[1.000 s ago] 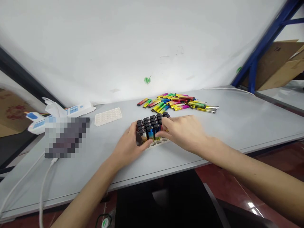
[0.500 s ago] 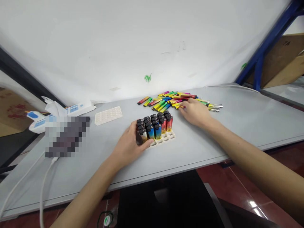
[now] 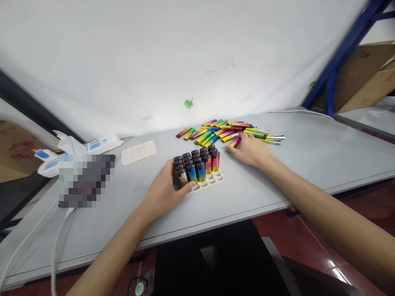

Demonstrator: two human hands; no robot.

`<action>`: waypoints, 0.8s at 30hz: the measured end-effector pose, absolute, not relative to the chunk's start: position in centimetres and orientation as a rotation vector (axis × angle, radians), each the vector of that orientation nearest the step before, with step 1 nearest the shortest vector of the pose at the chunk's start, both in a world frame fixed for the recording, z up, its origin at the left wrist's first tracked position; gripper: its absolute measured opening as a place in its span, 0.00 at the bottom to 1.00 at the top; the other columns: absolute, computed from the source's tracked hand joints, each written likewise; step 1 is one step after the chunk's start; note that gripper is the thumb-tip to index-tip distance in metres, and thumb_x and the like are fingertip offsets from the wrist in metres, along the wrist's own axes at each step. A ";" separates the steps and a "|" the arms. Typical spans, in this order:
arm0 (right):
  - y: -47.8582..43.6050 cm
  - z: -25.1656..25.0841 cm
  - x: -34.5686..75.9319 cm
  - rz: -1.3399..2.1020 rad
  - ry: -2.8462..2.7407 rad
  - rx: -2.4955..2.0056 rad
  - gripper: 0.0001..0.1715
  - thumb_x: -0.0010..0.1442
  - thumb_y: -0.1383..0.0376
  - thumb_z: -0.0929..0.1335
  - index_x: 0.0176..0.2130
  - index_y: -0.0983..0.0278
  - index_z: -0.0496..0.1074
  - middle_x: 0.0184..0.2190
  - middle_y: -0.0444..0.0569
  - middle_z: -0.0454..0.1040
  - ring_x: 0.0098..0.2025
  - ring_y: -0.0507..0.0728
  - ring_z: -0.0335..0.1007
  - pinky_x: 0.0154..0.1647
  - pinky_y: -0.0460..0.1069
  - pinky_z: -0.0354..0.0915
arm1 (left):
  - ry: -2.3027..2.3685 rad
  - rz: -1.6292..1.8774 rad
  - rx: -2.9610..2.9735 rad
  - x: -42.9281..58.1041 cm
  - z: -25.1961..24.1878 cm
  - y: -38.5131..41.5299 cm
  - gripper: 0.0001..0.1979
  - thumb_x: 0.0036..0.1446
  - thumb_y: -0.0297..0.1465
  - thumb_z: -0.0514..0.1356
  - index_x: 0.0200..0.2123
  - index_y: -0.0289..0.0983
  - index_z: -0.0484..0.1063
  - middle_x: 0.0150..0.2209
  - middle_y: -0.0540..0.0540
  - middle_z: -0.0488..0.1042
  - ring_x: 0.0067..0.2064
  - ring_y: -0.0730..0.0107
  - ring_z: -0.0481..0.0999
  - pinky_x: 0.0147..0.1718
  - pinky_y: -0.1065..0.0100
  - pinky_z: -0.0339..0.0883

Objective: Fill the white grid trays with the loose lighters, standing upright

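Note:
Several lighters [image 3: 200, 172] with black tops and shiny coloured bodies stand upright in a white tray of holes [image 3: 212, 179]. My left hand [image 3: 162, 187] curves around the left end of this group, thumb at the front edge of the tray and fingers behind. Some holes along the tray's front and right side show no lighter. Over to the right, my right hand [image 3: 253, 149] is closed on a pink and yellow lighter [image 3: 236, 142] at the near edge of a loose pile of lighters [image 3: 211, 139]. My fingertips partly hide that lighter.
A second white tray [image 3: 138, 152] lies flat to the left. Farther left are a power strip [image 3: 101, 143], a tissue pack [image 3: 72, 142], a blurred-out dark object [image 3: 89, 181] and white cables [image 3: 58, 234]. A white wall [image 3: 154, 74] backs the grey table [image 3: 247, 193].
My right hand has come slightly nearer from the pile, with a pink and yellow lighter now showing at its fingers. My left hand stays at the tray; the view has shifted slightly.

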State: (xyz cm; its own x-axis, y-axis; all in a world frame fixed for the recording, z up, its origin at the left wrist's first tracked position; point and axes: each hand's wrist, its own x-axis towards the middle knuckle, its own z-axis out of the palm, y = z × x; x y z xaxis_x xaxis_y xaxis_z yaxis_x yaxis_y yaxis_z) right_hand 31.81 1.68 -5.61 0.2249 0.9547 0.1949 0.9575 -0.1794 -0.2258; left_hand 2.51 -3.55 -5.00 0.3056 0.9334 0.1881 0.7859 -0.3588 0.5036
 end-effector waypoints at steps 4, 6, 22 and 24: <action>1.7 -5.5 32.3 0.096 -1.788 -2.141 0.45 0.51 0.38 0.67 0.52 0.70 0.65 0.54 0.69 0.68 0.51 0.74 0.70 0.46 0.62 0.66 | 1.537 0.674 2.276 2.5 -5.1 -3.5 0.32 0.55 0.45 0.63 0.58 0.40 0.57 0.44 0.43 0.76 0.46 0.54 0.77 0.43 0.57 0.71; 1.7 -5.4 32.6 0.232 -1.756 -2.031 0.48 0.46 0.42 0.72 0.55 0.69 0.61 0.53 0.66 0.70 0.51 0.71 0.70 0.48 0.61 0.66 | 1.533 0.675 2.276 2.4 -5.1 -3.5 0.32 0.55 0.45 0.63 0.58 0.40 0.57 0.44 0.43 0.76 0.46 0.54 0.77 0.42 0.57 0.71; 1.6 -5.3 31.9 0.301 -1.610 -1.634 0.26 0.64 0.59 0.61 0.58 0.66 0.57 0.44 0.57 0.73 0.41 0.62 0.72 0.44 0.55 0.64 | 1.530 0.660 2.263 2.4 -5.1 -3.5 0.31 0.55 0.45 0.63 0.56 0.39 0.58 0.44 0.43 0.76 0.46 0.54 0.77 0.43 0.57 0.71; 1.5 -5.1 31.9 0.257 -1.572 -1.667 0.23 0.64 0.54 0.61 0.53 0.65 0.62 0.38 0.54 0.74 0.37 0.61 0.70 0.41 0.54 0.64 | 1.529 0.662 2.264 2.4 -5.1 -3.5 0.30 0.55 0.45 0.63 0.56 0.39 0.58 0.44 0.43 0.75 0.46 0.54 0.77 0.43 0.56 0.71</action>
State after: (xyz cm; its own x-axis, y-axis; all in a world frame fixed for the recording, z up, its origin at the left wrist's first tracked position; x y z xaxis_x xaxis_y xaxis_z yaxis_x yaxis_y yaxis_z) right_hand 31.86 1.52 -5.10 0.2030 0.9062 0.3709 0.7408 0.1056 -0.6634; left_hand 2.42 -3.49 -5.08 0.3167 0.9288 0.1924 0.7759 -0.3704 0.5106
